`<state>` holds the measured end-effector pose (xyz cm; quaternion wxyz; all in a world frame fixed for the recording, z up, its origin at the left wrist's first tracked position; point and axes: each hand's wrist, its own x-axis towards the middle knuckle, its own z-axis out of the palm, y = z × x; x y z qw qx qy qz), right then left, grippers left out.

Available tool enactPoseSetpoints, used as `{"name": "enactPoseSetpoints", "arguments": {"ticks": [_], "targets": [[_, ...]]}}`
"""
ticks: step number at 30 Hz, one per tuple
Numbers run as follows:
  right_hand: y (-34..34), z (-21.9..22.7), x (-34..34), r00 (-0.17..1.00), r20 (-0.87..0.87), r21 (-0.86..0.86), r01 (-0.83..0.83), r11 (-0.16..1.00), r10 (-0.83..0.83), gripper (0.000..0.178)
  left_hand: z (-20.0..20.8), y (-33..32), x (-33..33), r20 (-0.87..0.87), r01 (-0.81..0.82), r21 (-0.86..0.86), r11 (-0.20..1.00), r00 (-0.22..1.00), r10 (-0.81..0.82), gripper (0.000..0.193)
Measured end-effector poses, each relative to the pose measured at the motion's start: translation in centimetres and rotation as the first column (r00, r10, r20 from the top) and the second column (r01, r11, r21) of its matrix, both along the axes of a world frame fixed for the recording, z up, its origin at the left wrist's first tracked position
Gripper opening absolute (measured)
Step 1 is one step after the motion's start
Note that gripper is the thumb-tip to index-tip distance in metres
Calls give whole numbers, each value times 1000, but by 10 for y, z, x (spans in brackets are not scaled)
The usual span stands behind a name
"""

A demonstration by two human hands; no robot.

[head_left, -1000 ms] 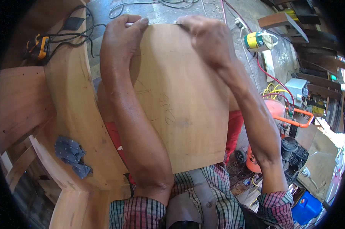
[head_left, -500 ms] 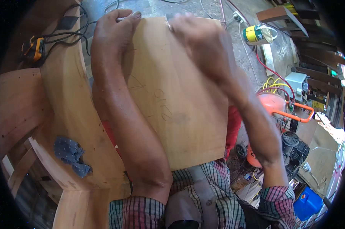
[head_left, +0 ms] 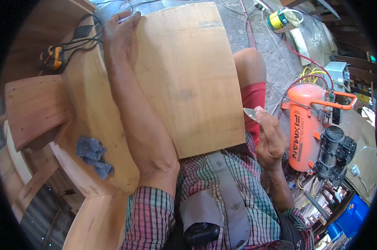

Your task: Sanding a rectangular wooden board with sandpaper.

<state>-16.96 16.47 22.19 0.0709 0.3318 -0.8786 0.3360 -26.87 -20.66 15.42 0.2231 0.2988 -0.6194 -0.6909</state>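
A pale, slightly curved wooden panel (head_left: 197, 62) lies across my lap, with faint pencil marks on its face. At its far left corner, my left hand (head_left: 121, 31) is closed on the edge, with the forearm running along the panel's left side. Beside the panel's right edge, my right hand (head_left: 271, 139) pinches a small, flat, pale grey pointed piece (head_left: 251, 113). Its exact kind does not show. The tip of the piece comes close to the panel edge; I cannot tell whether they touch.
On the left, a blue dotted cloth (head_left: 91, 152) lies on curved woodwork (head_left: 113, 146), with a yellow-black power tool (head_left: 53, 57) farther up. An orange air compressor (head_left: 307, 125) stands to the right. A paint can (head_left: 278, 20) and hoses (head_left: 299, 54) are on the concrete floor (head_left: 267, 62).
My right hand has moved from the panel's far edge back toward me, to beside its right edge. The left hand stays at the far left corner. The view has shifted.
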Motion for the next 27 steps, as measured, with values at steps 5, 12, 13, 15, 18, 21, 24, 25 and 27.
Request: {"name": "enactPoseSetpoints", "arguments": {"ticks": [5, 12, 13, 15, 18, 21, 24, 25, 27], "targets": [[25, -4, 32, 929, 285, -208, 298, 932, -234, 23, 5, 16, 14, -62, -8, 29, 1000, 998, 9, 40], [48, 4, 37, 699, 702, -425, 567, 705, -138, 23, -28, 50, 67, 325, 327, -945, 6, 937, 125, 56], [52, -1, 37, 698, 704, -432, 568, 701, -131, 23, -7, 83, 84, 325, 328, -945, -4, 937, 128, 56], [54, -3, 42, 702, 699, -410, 552, 726, -138, 25, 22, 121, 118, 351, 371, -926, -63, 912, 213, 53], [51, -8, 46, 698, 707, -438, 558, 705, -113, 27, 20, 138, 127, 576, 574, -817, -57, 810, -111, 46], [46, -6, 46, 714, 696, -509, 566, 649, -78, 29, 66, 177, 134, 144, 765, -449, 462, 572, -807, 41], [50, 1, 54, 705, 702, -523, 606, 599, -101, 31, 69, 209, 151, 439, 635, -770, 57, 592, -675, 43], [51, 3, 55, 701, 702, -532, 635, 561, -126, 32, 64, 207, 156, 436, 630, -774, 64, 603, -668, 43], [58, 3, 56, 699, 707, -536, 628, 565, -106, 36, 44, 203, 164, 326, 419, -908, -8, 694, -642, 53]]}}
